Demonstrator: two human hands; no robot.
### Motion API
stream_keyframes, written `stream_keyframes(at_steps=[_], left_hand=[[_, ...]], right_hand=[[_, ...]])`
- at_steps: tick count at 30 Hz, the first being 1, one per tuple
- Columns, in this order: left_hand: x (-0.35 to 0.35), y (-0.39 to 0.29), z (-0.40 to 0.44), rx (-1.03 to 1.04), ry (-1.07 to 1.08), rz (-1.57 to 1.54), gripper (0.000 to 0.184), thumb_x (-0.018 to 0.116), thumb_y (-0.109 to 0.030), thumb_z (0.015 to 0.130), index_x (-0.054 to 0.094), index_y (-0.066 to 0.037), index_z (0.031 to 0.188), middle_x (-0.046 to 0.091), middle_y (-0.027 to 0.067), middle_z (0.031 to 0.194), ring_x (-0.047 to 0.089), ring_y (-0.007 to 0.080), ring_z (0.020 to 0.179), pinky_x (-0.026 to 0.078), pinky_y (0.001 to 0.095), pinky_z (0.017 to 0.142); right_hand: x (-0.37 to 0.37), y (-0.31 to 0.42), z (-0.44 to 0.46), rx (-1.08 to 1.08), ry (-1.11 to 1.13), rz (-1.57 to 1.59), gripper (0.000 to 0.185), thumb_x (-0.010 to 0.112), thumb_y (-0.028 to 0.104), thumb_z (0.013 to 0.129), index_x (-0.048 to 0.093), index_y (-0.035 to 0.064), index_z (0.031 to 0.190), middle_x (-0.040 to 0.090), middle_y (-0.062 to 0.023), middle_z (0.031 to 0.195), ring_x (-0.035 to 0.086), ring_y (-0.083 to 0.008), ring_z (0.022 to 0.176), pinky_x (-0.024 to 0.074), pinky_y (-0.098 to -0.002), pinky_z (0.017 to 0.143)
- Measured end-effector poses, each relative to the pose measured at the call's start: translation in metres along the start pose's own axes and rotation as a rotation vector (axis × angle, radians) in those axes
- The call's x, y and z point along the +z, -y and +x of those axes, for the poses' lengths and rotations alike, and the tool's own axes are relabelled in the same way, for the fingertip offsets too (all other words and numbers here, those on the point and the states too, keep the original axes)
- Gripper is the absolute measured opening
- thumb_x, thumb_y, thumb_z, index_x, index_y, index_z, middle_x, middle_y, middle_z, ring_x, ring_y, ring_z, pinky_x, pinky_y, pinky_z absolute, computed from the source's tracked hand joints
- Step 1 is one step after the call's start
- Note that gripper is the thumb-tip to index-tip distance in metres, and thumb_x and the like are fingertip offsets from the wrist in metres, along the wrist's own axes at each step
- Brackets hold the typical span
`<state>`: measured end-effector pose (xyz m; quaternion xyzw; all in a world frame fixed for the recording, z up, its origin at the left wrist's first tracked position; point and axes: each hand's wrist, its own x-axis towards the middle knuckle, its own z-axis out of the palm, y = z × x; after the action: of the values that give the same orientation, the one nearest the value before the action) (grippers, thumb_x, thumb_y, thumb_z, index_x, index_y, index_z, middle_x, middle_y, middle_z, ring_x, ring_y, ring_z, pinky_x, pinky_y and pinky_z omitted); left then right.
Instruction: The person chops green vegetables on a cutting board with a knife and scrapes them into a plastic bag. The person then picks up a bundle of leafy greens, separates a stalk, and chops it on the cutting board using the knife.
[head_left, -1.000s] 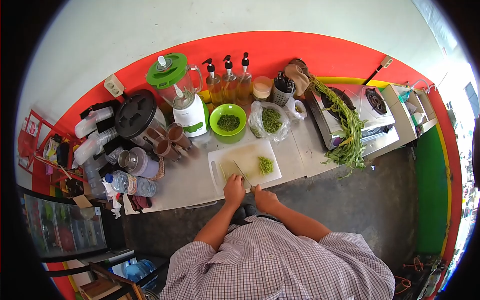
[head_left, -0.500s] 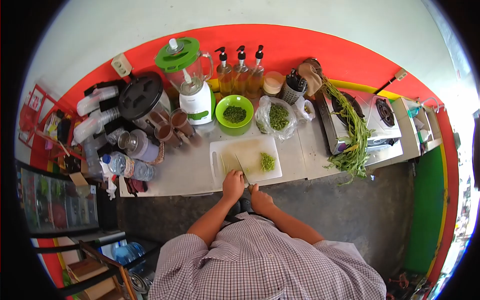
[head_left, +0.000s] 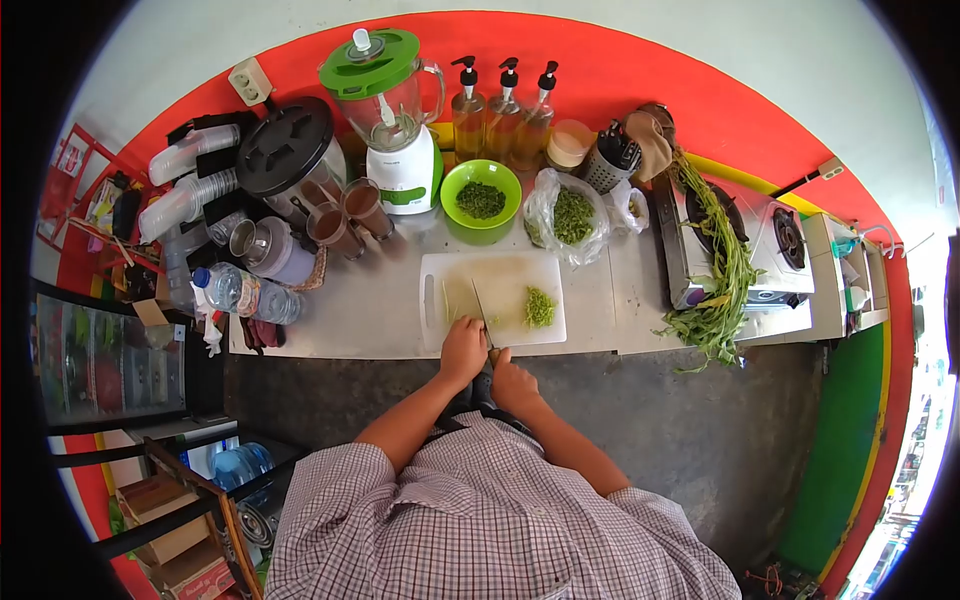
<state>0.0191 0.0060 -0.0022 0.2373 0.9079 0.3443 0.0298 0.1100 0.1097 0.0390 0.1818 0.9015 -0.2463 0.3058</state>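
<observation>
A white cutting board [head_left: 545, 268] lies at the front edge of the counter. My right hand [head_left: 513, 384] is wrapped round the handle of a knife [head_left: 479, 300], whose blade points away from me over the board. Close beside the blade, my left hand [head_left: 464, 350] rests at the board's near edge with fingers curled; what they hold is hidden. Thin pale-green stems [head_left: 446, 300] lie on the board just beyond my left hand. To the right of the blade sits a small heap of chopped green pieces [head_left: 539, 307].
Behind the board stand a green bowl [head_left: 482, 235] of chopped greens, a plastic bag [head_left: 595, 240] of greens and a blender [head_left: 400, 180]. Leafy stalks [head_left: 730, 275] drape over the gas stove [head_left: 775, 275] at right. Brown cups [head_left: 335, 232] and a water bottle [head_left: 250, 297] stand left.
The view has shifted, so the counter's back items sit higher in the picture. Both hands keep about the same place at the board, the knife still in my right hand.
</observation>
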Motion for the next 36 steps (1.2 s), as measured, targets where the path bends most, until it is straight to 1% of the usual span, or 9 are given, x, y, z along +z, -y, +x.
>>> stream_keyframes(at_steps=[4,7,9,13,18,22,24,30,36], left_hand=[[-0.001,-0.005,-0.001,0.008,-0.012,-0.006,0.010,0.059,-0.004,0.088,0.064,0.001,0.095,0.062,0.0184,0.096,0.062,0.0384,0.095,0.054,0.0470,0.083],[-0.003,-0.010,0.000,-0.016,0.001,0.092,0.012,0.059,-0.004,0.087,0.064,0.002,0.096,0.062,0.0188,0.097,0.062,0.0383,0.096,0.055,0.0466,0.083],[-0.005,-0.008,-0.001,0.012,0.045,0.097,0.013,0.059,-0.003,0.086,0.063,0.003,0.097,0.062,0.0194,0.098,0.062,0.0382,0.097,0.055,0.0461,0.082],[-0.007,-0.003,0.000,0.041,0.044,0.069,0.011,0.059,-0.004,0.088,0.065,0.002,0.096,0.063,0.0189,0.097,0.063,0.0376,0.096,0.055,0.0463,0.083],[-0.014,0.012,-0.007,0.025,0.010,-0.041,0.013,0.060,-0.006,0.091,0.070,0.001,0.097,0.065,0.0178,0.095,0.065,0.0374,0.094,0.054,0.0463,0.083],[-0.026,0.020,-0.008,0.073,-0.007,-0.077,0.014,0.062,-0.007,0.091,0.070,0.001,0.099,0.066,0.0166,0.096,0.065,0.0375,0.094,0.055,0.0452,0.082],[-0.033,0.017,-0.005,0.030,-0.068,-0.078,0.014,0.063,-0.007,0.090,0.071,0.000,0.099,0.066,0.0140,0.095,0.065,0.0354,0.093,0.055,0.0439,0.082],[-0.042,0.023,0.001,0.033,-0.165,0.056,0.014,0.068,-0.006,0.086,0.072,-0.005,0.099,0.066,0.0085,0.095,0.064,0.0305,0.093,0.055,0.0422,0.082],[-0.046,0.040,0.002,-0.001,-0.165,0.062,0.011,0.069,-0.007,0.085,0.071,-0.007,0.096,0.065,0.0078,0.096,0.064,0.0303,0.094,0.054,0.0421,0.082]], right_hand=[[-0.007,0.000,-0.003,0.015,-0.009,0.013,0.069,0.065,0.016,0.089,0.027,-0.0098,0.140,0.070,-0.0326,0.107,0.070,-0.0470,0.102,0.0558,-0.0546,0.090],[0.004,-0.001,0.002,0.020,0.019,0.034,0.070,0.065,0.017,0.089,0.027,-0.0100,0.141,0.070,-0.0324,0.107,0.070,-0.0474,0.101,0.0559,-0.0546,0.089],[0.007,-0.001,0.007,0.020,-0.002,0.057,0.071,0.067,0.019,0.089,0.027,-0.0103,0.140,0.069,-0.0330,0.108,0.070,-0.0478,0.101,0.0557,-0.0548,0.089],[0.000,-0.008,0.011,-0.002,-0.019,0.059,0.073,0.067,0.020,0.089,0.026,-0.0102,0.140,0.069,-0.0329,0.106,0.069,-0.0491,0.099,0.0556,-0.0558,0.087],[-0.009,-0.016,-0.007,-0.004,-0.239,0.140,0.060,0.066,0.025,0.090,0.033,-0.0037,0.132,0.069,-0.0327,0.099,0.069,-0.0505,0.094,0.0556,-0.0576,0.082],[-0.012,-0.019,-0.009,-0.061,-0.196,0.113,0.058,0.065,0.026,0.090,0.034,-0.0011,0.130,0.069,-0.0322,0.098,0.069,-0.0501,0.091,0.0554,-0.0585,0.080],[-0.014,-0.022,-0.011,-0.149,-0.080,0.024,0.061,0.065,0.027,0.090,0.033,-0.0010,0.134,0.070,-0.0312,0.096,0.069,-0.0494,0.089,0.0554,-0.0586,0.079],[-0.008,-0.052,-0.012,-0.057,-0.091,-0.050,0.062,0.063,0.030,0.091,0.032,0.0013,0.137,0.071,-0.0297,0.096,0.070,-0.0481,0.089,0.0561,-0.0572,0.079],[-0.018,-0.092,-0.010,0.019,-0.148,-0.089,0.062,0.065,0.028,0.090,0.032,0.0038,0.137,0.071,-0.0291,0.096,0.070,-0.0482,0.088,0.0555,-0.0581,0.080]])
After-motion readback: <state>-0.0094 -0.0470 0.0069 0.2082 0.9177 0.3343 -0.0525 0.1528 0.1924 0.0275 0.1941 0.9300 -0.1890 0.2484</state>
